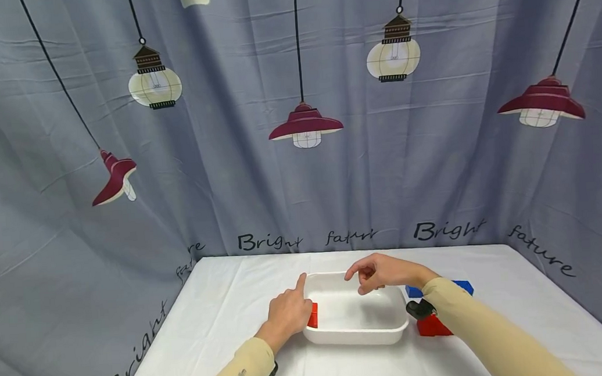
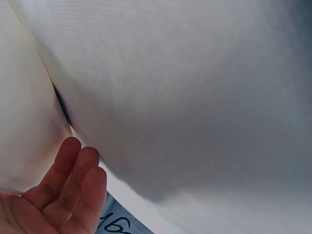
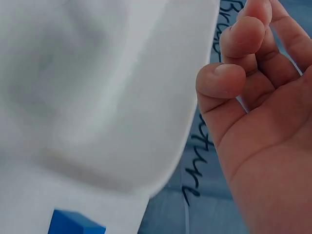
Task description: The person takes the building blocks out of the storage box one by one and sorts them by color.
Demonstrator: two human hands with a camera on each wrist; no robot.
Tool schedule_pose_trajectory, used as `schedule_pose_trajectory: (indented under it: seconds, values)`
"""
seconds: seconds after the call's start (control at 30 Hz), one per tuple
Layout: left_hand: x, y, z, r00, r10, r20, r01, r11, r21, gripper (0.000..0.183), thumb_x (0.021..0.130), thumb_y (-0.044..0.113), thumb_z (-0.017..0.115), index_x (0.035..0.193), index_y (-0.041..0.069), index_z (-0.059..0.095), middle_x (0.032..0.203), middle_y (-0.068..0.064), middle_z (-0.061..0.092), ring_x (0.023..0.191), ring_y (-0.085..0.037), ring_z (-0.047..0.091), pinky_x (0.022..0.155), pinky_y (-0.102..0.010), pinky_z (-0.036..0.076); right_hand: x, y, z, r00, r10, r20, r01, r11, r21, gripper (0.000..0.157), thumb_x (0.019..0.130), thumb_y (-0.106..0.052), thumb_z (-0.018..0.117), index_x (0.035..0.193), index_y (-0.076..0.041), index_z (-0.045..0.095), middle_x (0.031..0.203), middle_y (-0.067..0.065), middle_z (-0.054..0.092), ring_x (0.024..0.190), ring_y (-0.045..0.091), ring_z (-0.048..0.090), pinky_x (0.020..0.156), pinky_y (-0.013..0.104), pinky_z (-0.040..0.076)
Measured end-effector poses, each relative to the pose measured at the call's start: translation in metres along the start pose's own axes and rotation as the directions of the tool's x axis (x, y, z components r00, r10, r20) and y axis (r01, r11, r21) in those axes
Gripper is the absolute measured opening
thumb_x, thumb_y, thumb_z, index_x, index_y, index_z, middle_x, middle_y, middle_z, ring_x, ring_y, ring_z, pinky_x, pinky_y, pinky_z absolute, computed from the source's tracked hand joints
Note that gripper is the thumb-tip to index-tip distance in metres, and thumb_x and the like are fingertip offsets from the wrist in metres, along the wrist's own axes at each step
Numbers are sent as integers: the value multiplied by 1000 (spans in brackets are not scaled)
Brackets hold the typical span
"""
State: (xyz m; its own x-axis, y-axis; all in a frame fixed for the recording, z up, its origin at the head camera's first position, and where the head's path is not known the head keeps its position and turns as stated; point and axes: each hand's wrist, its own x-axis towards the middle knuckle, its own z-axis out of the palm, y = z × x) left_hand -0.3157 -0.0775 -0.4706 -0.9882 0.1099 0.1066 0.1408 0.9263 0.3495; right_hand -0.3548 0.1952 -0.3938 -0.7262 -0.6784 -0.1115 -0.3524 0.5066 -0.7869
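A white rectangular basin (image 1: pixel 356 338) stands on the table, with a red block (image 1: pixel 313 315) inside it at the left end. My left hand (image 1: pixel 290 311) is at the basin's left side, index finger pointing forward along the rim. Its other fingers (image 2: pixel 92 195) are loosely bent and hold nothing in the left wrist view. Over the far right part of the basin hovers my right hand (image 1: pixel 382 271), its index finger reaching out and the rest relaxed. No object is between thumb and fingertips in the right wrist view, where the basin's rim passes right beside the thumb.
To the right of the basin, partly hidden by the right forearm, lie a blue block (image 1: pixel 464 286) and a red block (image 1: pixel 432 327). A white cloth (image 1: pixel 225 310) covers the table. Behind it hangs a grey-blue curtain (image 1: pixel 236 157) printed with lamps and lettering.
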Motion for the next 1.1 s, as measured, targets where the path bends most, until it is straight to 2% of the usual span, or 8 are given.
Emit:
schedule_pose_trajectory:
  seconds: [0.17,0.43,0.67,0.93,1.1]
  values:
    - [1,2,-1,1000,9,-7,-9,1000,-2,64,96,28,53,156,14,34,100,-13,72,76,-24,64,73,-45,52,15,-1,7,1000,10,24,-11,1000,6,36,85,-18,78,120,-13,70,72,1,57,63,19,47,57,26,38]
    - [1,2,-1,1000,-8,-4,8,1000,-10,64,96,28,54,155,11,34,101,-12,72,80,-25,65,76,-46,53,39,3,19,997,15,71,-17,999,33,43,83,-12,78,124,-4,68,70,-3,56,56,12,40,55,25,35]
    - [1,1,1,1000,-5,-7,5,1000,-2,63,95,28,54,153,11,36,95,-13,71,75,-25,65,70,-45,52,56,13,33,996,44,77,-47,998,39,41,83,-10,78,123,-7,70,71,-3,57,60,13,42,53,24,33]
    - [2,0,-1,1000,7,-9,-7,1000,12,62,95,28,53,153,11,36,91,-12,71,73,-26,65,68,-45,52,71,19,47,995,18,99,-23,998,50,41,79,-10,78,119,-13,72,74,-3,59,64,11,43,53,23,30]
    - [1,1,0,1000,3,4,-3,1000,7,62,96,28,53,153,12,35,92,-13,71,73,-26,65,69,-46,52,79,18,58,991,14,133,-24,997,72,40,79,-6,76,118,-14,73,74,-2,60,62,14,44,54,24,33]
